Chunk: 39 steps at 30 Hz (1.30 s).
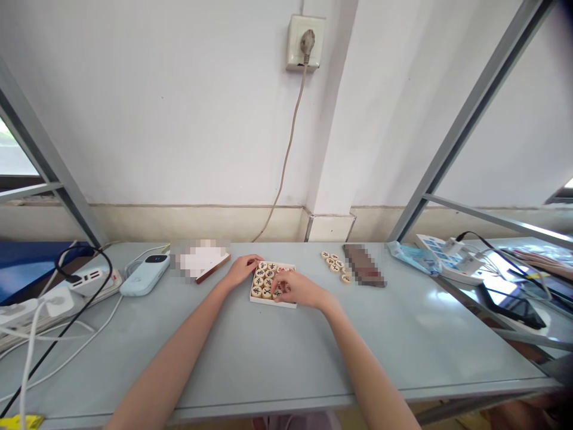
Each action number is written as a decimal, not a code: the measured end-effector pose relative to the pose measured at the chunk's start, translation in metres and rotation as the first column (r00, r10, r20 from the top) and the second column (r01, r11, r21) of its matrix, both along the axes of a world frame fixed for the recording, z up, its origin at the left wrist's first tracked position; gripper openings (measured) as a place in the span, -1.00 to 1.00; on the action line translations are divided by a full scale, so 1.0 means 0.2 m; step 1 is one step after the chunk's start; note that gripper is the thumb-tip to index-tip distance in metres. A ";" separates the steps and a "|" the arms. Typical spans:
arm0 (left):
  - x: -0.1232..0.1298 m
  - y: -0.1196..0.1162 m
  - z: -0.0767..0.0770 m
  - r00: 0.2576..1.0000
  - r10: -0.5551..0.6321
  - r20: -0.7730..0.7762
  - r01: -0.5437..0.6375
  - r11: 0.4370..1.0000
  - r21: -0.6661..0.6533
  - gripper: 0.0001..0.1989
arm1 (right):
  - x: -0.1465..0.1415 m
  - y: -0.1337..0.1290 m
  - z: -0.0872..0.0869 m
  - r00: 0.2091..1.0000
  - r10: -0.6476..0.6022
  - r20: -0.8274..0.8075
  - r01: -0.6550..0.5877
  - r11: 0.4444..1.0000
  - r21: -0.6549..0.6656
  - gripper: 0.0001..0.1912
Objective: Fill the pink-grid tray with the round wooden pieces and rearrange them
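Observation:
A shallow white box (pixel 273 303) holds rows of round Chinese chess pieces (pixel 259 282), pale with black or red characters. My left hand (pixel 242 270) is at the box's far left corner, its fingers closed against the edge. Over the right half of the box is my right hand (pixel 295 288), thumb and fingers pinched on a Chinese chess piece (pixel 277 293) near the front row. This hand hides several of the pieces behind it. To the right of the box, more loose Chinese chess pieces (pixel 334 263) lie in a small cluster on the table.
A brown, pixelated flat thing (pixel 364 264) lies beside the loose pieces. Left of the box is a blurred white thing with a brown edge (pixel 213 267). A pale blue power bank (pixel 145 276) and power strips with cables (pixel 58 301) occupy the left; more electronics (pixel 510 304) stand right.

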<state>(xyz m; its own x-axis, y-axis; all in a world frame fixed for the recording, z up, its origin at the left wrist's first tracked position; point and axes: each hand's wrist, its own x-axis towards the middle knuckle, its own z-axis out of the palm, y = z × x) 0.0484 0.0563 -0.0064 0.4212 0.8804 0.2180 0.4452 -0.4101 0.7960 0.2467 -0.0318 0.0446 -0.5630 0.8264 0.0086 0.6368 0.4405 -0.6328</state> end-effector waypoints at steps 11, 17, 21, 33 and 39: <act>0.00 0.02 -0.02 1.000 -0.001 0.014 0.001 1.000 -0.011 -0.68 | 0.42 0.05 -0.04 0.935 -0.351 0.054 0.330 0.914 0.236 -0.79; -0.01 0.03 -0.05 1.000 0.001 0.026 -0.001 1.000 0.009 -0.69 | 0.64 0.02 -0.10 0.828 -0.560 0.036 0.522 0.792 0.315 -0.66; -0.01 0.05 -0.06 0.999 0.010 0.043 -0.009 1.000 -0.012 -0.68 | 0.45 0.03 -0.05 0.917 -0.396 -0.045 0.389 0.865 0.318 -0.67; -0.03 0.05 -0.04 0.992 -0.081 0.100 0.087 0.995 -0.058 -0.72 | 0.00 0.24 -0.07 0.993 -0.113 -0.021 0.115 0.991 0.067 -0.63; -0.02 0.03 -0.01 0.991 -0.078 0.110 0.088 0.991 -0.096 -0.71 | -0.02 0.27 -0.15 0.990 -0.124 -0.074 0.138 0.963 0.232 -0.61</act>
<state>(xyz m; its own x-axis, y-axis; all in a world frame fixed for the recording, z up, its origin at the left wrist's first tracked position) 0.0444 0.0614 -0.0087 0.4730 0.8630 0.1777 0.3236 -0.3578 0.8759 0.2435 0.0216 0.0154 -0.4428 0.8635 0.2413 0.6642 0.4967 -0.5587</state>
